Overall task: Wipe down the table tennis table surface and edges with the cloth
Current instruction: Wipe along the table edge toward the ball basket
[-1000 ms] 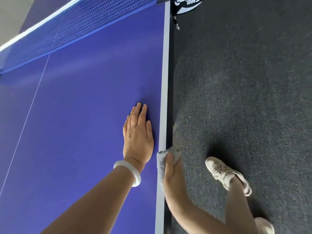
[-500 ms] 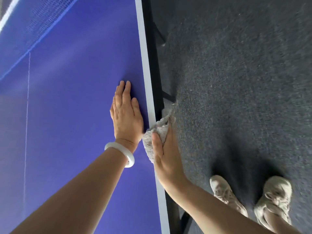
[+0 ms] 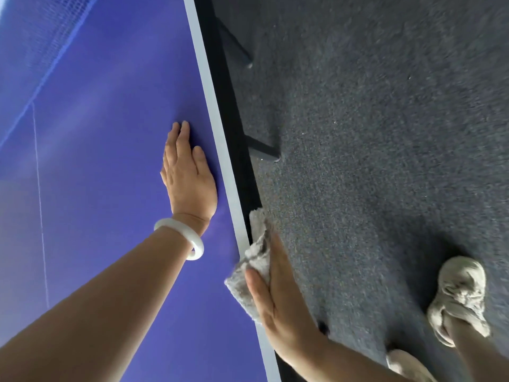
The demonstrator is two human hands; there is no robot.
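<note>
Dark grey carpet (image 3: pixel 371 133) is filling the right half of the head view, while a blue table tennis table (image 3: pixel 96 188) is taking the left half, its blue mesh net (image 3: pixel 41 37) showing blurred at 10 o'clock. Its white border stripe (image 3: pixel 217 128) and black side rail (image 3: pixel 228 106) are running from 12 o'clock down to 6 o'clock.

The person's left hand (image 3: pixel 190 175) is lying flat on the blue top just left of centre, fingers straight and close together, holding nothing. A white bangle (image 3: pixel 180 238) is sitting on that wrist.

At 6 o'clock the right hand (image 3: pixel 278 299) is pressing a fluffy grey cloth (image 3: pixel 256 244) against the table's side. The fingers are lying straight along the rail, the thumb is resting on top, and the cloth is folding over the stripe. Pale shoes (image 3: pixel 457 293) are standing on the carpet at 4 o'clock.

By the look of it, the edge wipe is partway along this long side. If the hand is working toward the net, that stretch is left to do. Whether the blue top or the other edges are already wiped cannot be told.
</note>
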